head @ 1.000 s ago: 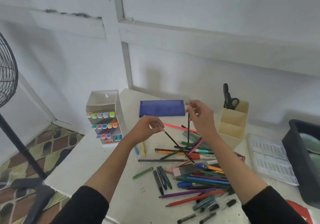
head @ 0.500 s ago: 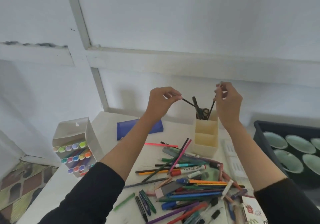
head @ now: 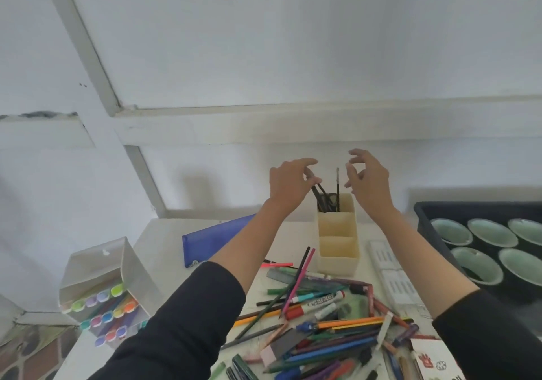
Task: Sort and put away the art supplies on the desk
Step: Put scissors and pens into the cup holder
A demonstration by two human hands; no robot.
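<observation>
Left hand (head: 289,183) touches pencils (head: 320,196) in holder (head: 337,250); right hand (head: 368,181) apart.

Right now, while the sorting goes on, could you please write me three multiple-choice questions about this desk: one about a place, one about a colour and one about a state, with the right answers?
1. In which part of the cream organizer do the scissors stand?
A. front compartment
B. middle compartment
C. rear compartment

2. What colour is the flat pencil case?
A. red
B. blue
C. yellow

3. How is the thin brush placed?
A. lying flat
B. standing upright
C. leaning steeply sideways

Answers:
1. C, because the handles rise from the section nearest the wall.
2. B, because its whole visible surface is deep blue.
3. B, because its shaft rises straight up out of the organizer's rear compartment.
</observation>
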